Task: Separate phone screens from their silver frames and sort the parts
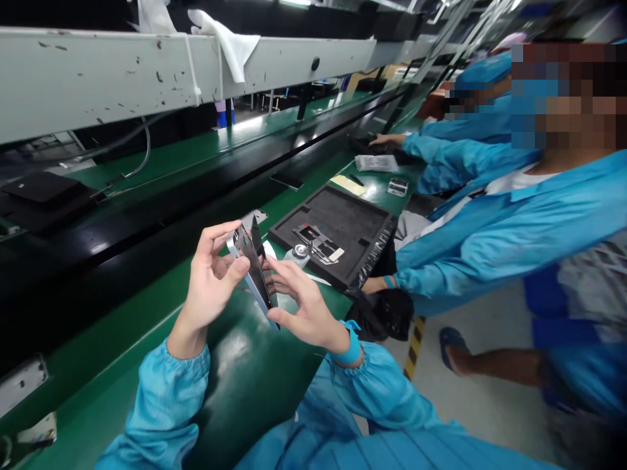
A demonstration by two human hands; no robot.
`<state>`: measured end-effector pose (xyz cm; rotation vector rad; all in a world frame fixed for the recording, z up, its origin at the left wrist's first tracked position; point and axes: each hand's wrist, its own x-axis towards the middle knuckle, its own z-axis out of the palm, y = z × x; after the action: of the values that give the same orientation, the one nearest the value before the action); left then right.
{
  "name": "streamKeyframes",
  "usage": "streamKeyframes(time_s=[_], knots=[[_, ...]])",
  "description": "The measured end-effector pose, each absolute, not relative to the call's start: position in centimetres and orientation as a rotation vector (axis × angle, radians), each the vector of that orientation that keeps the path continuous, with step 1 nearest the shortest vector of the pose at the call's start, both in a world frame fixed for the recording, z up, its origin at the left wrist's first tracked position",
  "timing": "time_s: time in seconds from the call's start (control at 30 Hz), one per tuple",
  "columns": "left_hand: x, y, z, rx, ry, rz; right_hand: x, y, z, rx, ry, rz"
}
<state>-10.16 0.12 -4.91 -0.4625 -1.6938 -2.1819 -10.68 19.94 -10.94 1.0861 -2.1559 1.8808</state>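
A smartphone [255, 274] with a silver-blue frame is held up between my hands above the green table. It looks opened, with a thin dark panel [258, 236] standing apart from the frame at the upper end. My left hand [208, 284] grips the frame's upper left side, thumb on the near face and fingers along the top edge. On the other side, my right hand [308, 303] holds the lower end, thumb at the bottom corner and fingers against the panel. Part of the phone's inside is hidden by my fingers.
Beyond my right hand lie a small bottle with a metal top [298, 253] and a black tray [343, 212] with phone parts [321, 243]. A co-worker's hand [376, 285] is at the tray's corner. A grey metal beam [274, 62] spans overhead; metal plates [22, 385] lie at left.
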Motion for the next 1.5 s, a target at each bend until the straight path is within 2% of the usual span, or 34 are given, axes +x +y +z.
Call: streamKeyframes(time_s=[0.13, 0.33, 0.57, 0.73, 0.8, 0.93, 1.03, 1.17, 1.37, 1.5], knots=[[-11.2, 0.0, -5.8, -0.601, -1.736, -1.975, -10.9, 19.6, -12.2, 1.085, -2.132, 1.915], [-11.2, -0.5, -6.1, -0.641, -1.729, -1.905, -11.2, 18.9, -12.6, 1.109, -2.071, 1.897], [-10.0, 0.4, -6.0, -0.606, -1.632, -2.089, -13.3, 17.4, -12.9, 1.230, -1.949, 1.606], [-10.7, 2.0, -5.9, -0.207, -1.338, -2.295, -13.5, 16.0, -13.4, 1.214, -1.985, 1.537], [-10.9, 1.8, -5.6, -0.115, -1.333, -2.382, -13.4, 16.0, -12.6, 1.098, -2.017, 1.648], [-10.5, 1.5, -5.3, -0.229, -1.549, -2.538, -14.1, 16.7, -9.8, 0.889, -2.013, 2.152], [-10.1, 1.9, -5.5, -0.276, -1.769, -2.474, -14.8, 17.3, -8.6, 0.821, -2.148, 2.380], [-9.8, 2.7, -6.4, -0.232, -1.901, -2.286, -14.3, 18.1, -8.5, 0.732, -2.133, 2.443], [-9.7, 3.2, -6.6, -0.424, -2.037, -1.897, -13.3, 18.8, -6.9, 0.850, -2.117, 2.257], [-10.0, 3.3, -5.8, -0.497, -2.075, -1.825, -13.9, 18.1, -5.8, 0.836, -2.062, 2.164]])
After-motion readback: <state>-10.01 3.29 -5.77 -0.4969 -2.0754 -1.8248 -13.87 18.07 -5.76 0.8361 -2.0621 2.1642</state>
